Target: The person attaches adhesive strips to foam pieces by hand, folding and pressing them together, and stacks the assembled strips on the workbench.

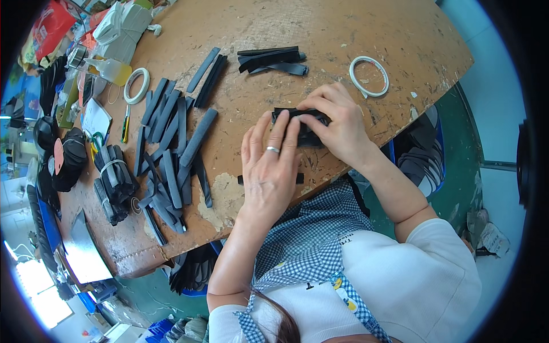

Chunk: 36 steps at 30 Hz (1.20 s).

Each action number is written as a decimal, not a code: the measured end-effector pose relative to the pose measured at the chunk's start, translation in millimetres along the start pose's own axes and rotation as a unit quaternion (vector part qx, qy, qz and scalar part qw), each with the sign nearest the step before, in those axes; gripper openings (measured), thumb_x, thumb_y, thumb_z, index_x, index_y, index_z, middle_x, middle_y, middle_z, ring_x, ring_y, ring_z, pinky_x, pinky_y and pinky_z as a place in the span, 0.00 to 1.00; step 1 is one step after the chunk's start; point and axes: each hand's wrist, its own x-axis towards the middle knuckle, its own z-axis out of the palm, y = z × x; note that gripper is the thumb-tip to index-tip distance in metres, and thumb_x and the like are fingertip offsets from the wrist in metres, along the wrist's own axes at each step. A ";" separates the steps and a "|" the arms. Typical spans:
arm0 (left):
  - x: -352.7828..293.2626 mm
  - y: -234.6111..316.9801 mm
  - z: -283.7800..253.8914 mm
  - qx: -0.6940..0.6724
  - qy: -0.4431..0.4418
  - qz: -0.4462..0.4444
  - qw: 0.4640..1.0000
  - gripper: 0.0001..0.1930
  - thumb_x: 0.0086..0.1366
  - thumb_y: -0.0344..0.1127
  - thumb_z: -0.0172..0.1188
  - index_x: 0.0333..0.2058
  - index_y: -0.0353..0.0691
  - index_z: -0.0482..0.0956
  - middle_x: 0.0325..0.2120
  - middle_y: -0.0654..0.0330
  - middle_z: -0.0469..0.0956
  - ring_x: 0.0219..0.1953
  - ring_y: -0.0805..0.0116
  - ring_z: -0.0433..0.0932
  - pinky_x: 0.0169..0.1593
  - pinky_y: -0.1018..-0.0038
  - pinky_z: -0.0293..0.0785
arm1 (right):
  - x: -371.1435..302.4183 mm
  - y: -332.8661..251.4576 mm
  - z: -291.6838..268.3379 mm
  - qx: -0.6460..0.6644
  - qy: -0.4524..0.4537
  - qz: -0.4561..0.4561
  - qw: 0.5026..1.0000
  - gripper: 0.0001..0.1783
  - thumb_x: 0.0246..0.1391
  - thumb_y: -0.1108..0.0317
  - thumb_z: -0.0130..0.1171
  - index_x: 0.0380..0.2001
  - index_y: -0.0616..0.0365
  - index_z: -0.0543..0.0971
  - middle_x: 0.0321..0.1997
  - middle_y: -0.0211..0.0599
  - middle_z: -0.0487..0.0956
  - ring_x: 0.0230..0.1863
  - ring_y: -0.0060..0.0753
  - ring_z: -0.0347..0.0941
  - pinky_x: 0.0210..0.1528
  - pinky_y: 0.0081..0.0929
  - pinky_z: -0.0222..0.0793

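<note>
Near the table's front edge lies a dark fabric strip with a black upper edge, partly hidden under my fingers. My left hand, with a ring on one finger, rests flat with its fingers stretched out and their tips pressing on the strip's left part. From the right, my right hand pinches the black edge between thumb and fingers, close to the left fingertips. Another black strip lies under my left hand, its ends showing on both sides.
Loose grey strips are heaped on the left, beside bundled strips. A small strip stack lies beyond my hands. White tape rolls sit right and left. A cutter and glue bottle stay at far left.
</note>
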 end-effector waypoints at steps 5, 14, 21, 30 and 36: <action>-4.3 -11.8 17.3 0.068 -0.022 0.024 0.997 0.23 0.61 0.33 0.66 0.57 0.41 0.79 0.66 0.55 0.67 0.72 0.50 0.57 0.73 0.46 0.50 | -23.0 4.5 -7.6 -0.079 -0.006 -0.128 0.989 0.15 0.42 0.75 0.64 0.37 0.57 0.85 0.42 0.37 0.79 0.50 0.43 0.73 0.53 0.40 0.70; -12.0 -8.5 5.2 0.160 -0.060 0.041 0.985 0.22 0.63 0.38 0.64 0.57 0.49 0.79 0.69 0.58 0.64 0.76 0.52 0.48 0.75 0.44 0.41 | -45.2 3.7 -20.8 -0.185 -0.049 -0.155 0.969 0.16 0.45 0.70 0.58 0.38 0.56 0.87 0.50 0.39 0.79 0.57 0.44 0.71 0.64 0.45 0.62; -31.7 -15.4 -7.7 0.143 -0.043 0.033 0.988 0.22 0.63 0.36 0.65 0.57 0.50 0.79 0.70 0.57 0.61 0.76 0.51 0.47 0.75 0.45 0.41 | -52.9 -19.5 -22.6 -0.191 -0.004 -0.074 0.979 0.15 0.38 0.82 0.59 0.33 0.60 0.85 0.50 0.40 0.80 0.55 0.45 0.72 0.61 0.44 0.65; -91.4 -75.3 -79.7 0.017 0.174 -0.147 0.974 0.25 0.60 0.18 0.60 0.57 0.34 0.75 0.55 0.47 0.76 0.60 0.47 0.72 0.63 0.57 0.68 | -55.1 -114.1 49.2 0.015 -0.079 -0.125 0.989 0.16 0.43 0.75 0.68 0.39 0.61 0.81 0.41 0.39 0.78 0.45 0.42 0.73 0.47 0.37 0.69; -142.8 -75.6 -80.5 -0.028 0.183 -0.204 0.961 0.15 0.62 0.18 0.61 0.48 0.31 0.80 0.48 0.48 0.79 0.48 0.52 0.80 0.51 0.63 0.77 | -46.2 -143.0 93.9 -0.034 -0.182 -0.106 0.977 0.13 0.44 0.69 0.69 0.34 0.61 0.78 0.39 0.39 0.74 0.46 0.40 0.70 0.45 0.36 0.66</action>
